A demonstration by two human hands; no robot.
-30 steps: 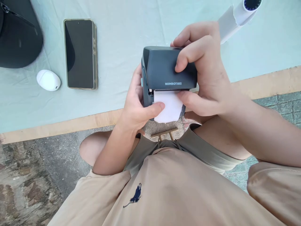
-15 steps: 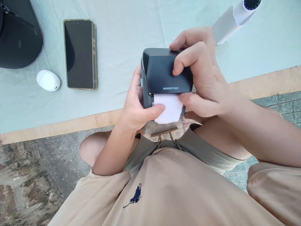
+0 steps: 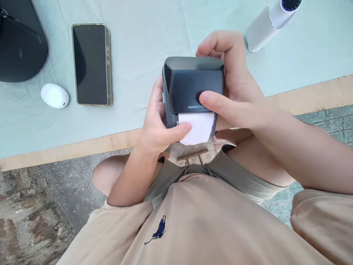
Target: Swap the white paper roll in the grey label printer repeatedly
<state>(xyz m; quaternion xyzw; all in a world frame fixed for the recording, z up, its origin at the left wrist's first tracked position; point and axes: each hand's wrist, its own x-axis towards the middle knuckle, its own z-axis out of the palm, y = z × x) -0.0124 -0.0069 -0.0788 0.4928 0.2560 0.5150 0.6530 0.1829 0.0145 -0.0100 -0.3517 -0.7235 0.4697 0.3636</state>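
Fingers (image 3: 217,44) of our right hand (image 3: 234,88) clamp the dark grey plastic label printer (image 3: 193,82); left hand (image 3: 160,129) thumb pins the white paper strip (image 3: 200,127) exiting toward us.

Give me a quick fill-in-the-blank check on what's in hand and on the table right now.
1. Both hands hold a dark grey label ____, marked NIIMBOT.
2. The left hand presses its thumb on the ____ paper coming out of the slot.
3. The right hand lays its thumb on the lid, over part of the ____.
4. The smartphone lies screen-up between the white earbud case and the ____.

Missing words: printer; white; brand name; printer
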